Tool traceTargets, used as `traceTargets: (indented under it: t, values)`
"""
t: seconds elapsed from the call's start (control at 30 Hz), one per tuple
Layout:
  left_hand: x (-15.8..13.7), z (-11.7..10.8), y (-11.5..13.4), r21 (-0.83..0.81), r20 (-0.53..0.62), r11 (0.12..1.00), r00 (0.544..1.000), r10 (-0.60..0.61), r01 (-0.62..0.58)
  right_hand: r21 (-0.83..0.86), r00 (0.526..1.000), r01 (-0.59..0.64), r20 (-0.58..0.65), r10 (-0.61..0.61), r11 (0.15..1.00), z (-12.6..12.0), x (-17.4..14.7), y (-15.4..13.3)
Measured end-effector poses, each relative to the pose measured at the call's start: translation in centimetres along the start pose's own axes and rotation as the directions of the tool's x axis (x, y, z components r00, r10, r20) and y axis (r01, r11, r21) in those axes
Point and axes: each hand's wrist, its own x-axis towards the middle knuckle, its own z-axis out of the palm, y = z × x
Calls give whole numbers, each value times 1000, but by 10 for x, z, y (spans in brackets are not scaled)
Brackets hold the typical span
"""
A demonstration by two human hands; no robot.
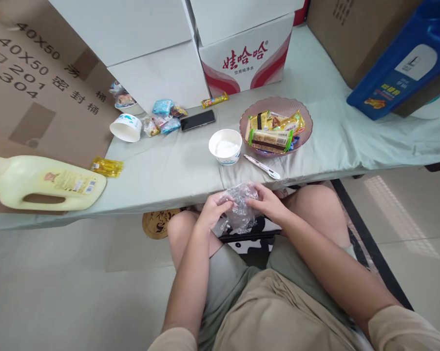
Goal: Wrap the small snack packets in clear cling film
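Between my hands, just off the table's front edge and above my lap, is a crumpled sheet of clear plastic film (239, 204); whether it is a bag or cling wrap I cannot make out. My left hand (215, 210) pinches its left side, and my right hand (268, 204) grips its upper right side. Beyond them on the table stands a white paper bowl (225, 148) with something white inside. To its right lies a white and pink pen-like tool (261, 166), perhaps a utility knife.
A pink glass bowl (244, 119) holds wrapped snacks. Behind are a phone (198, 120), small packets (163, 117), a tipped paper bowl (125, 127) and a white carton (247, 61). A yellow jug (47, 183) lies left; a blue bottle (398, 63) stands right.
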Motion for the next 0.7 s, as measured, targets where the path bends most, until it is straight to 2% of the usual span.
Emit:
traceTargets:
  t: [0.1, 0.17, 0.23, 0.3, 0.37, 0.47, 0.53, 0.63, 0.7]
  values:
    - [3, -1, 1, -161, -155, 986, 988, 8, -33, -128, 997, -78, 8, 79, 989, -1, 2, 5]
    - [3, -3, 2, -245, -219, 967, 976, 8, -63, -98, 996, -93, -8, 93, 991, 0, 2, 7]
    - [2, -4, 3, -274, -184, 961, 982, -32, -20, 8, 995, -100, -19, 101, 995, 1, 2, 6]
    - [0, -5, 2, -221, -111, 972, 988, -106, 79, 83, 993, -112, -29, 114, 990, 2, 1, 5]
    - [-1, -4, 1, -165, -134, 980, 982, -132, 109, 85, 990, -139, -9, 140, 987, 3, 0, 4]
    - [-1, -4, 0, -110, -195, 991, 976, -96, 76, 72, 990, -140, 17, 139, 987, 4, 0, 1]
    - [-1, -5, 0, -87, -171, 993, 981, -92, 77, 138, 995, -85, -38, 92, 987, 4, -1, -3]
    - [-4, -10, 2, -192, -150, 981, 988, -42, 12, 290, 997, -41, -53, 59, 956, 0, -1, -8]
    - [-5, -14, 4, -273, -111, 960, 993, 36, -65, 303, 998, -51, -19, 60, 952, -4, -1, -10]
